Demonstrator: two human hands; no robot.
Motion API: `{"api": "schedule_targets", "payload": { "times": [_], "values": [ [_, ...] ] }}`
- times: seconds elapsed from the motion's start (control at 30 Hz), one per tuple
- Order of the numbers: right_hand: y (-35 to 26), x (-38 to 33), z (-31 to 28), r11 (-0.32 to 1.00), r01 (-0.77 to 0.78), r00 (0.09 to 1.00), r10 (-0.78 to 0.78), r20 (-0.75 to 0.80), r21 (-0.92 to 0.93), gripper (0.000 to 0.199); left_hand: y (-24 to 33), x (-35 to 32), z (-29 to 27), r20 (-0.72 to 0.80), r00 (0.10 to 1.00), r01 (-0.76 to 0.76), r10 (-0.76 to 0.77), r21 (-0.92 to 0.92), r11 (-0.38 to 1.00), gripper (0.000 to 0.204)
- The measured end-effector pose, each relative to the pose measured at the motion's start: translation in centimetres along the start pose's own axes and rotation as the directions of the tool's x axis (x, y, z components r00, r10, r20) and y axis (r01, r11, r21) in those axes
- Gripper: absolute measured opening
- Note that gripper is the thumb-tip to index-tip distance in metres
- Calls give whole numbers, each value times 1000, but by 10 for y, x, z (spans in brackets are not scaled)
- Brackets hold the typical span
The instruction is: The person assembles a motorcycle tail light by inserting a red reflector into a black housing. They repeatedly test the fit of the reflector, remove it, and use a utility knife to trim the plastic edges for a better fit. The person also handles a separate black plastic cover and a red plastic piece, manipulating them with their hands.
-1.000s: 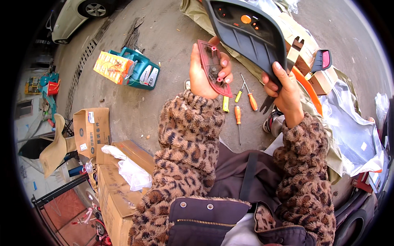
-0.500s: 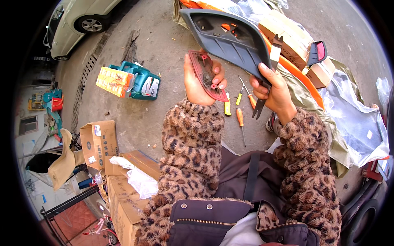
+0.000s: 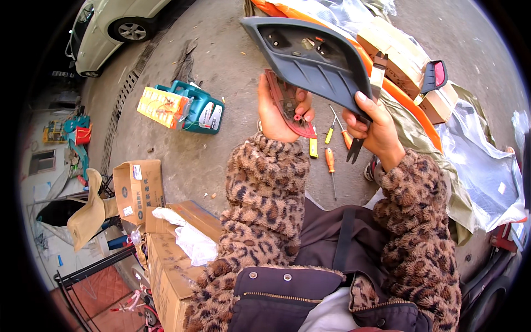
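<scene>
Grey concrete ground (image 3: 221, 160) lies below, with orange-handled screwdrivers (image 3: 330, 163) scattered on it. The left hand (image 3: 279, 113) is closed around a flat dark-red translucent plastic lens (image 3: 287, 105), raised upright. The right hand (image 3: 373, 130) grips the lower edge of a curved grey plastic housing (image 3: 310, 55), touching the lens's top.

Below me I see grey concrete ground (image 3: 221, 166). A teal jug (image 3: 200, 108) lies on it against a yellow-orange box (image 3: 161, 105). Screwdrivers (image 3: 329, 160) with orange and yellow handles rest near the middle. Cardboard cartons (image 3: 138, 188) sit at left, crumpled clear plastic sheeting (image 3: 481, 177) at right.
</scene>
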State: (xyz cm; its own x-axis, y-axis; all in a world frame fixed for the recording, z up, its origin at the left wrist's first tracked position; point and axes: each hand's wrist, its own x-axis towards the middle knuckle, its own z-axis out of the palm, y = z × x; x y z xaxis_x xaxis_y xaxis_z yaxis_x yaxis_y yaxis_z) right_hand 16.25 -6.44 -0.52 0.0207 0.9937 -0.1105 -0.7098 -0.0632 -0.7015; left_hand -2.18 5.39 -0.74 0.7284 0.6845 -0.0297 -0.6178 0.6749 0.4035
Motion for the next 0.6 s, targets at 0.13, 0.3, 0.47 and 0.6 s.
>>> {"api": "schedule_targets", "payload": {
  "times": [0.13, 0.3, 0.47, 0.6],
  "values": [
    [-2, -1, -1, 1000, 4, 1000, -4, -23, -19, 26, -3, 2, 4, 29, 999, -23, 23, 6, 1000, 54],
    [-1, 0, 1, 1000, 0, 1000, -1, -20, -29, 27, 0, -1, 3, 7, 999, -41, 41, 6, 999, 55],
    [-2, 0, 0, 992, 24, 996, -34, -80, -126, 27, -2, 1, 0, 3, 998, -62, 62, 26, 998, 55],
    [-2, 1, 10, 938, 86, 967, -159, -197, -335, 27, 1, 2, -7, -120, 991, -52, 64, 102, 993, 52]
  ]
}}
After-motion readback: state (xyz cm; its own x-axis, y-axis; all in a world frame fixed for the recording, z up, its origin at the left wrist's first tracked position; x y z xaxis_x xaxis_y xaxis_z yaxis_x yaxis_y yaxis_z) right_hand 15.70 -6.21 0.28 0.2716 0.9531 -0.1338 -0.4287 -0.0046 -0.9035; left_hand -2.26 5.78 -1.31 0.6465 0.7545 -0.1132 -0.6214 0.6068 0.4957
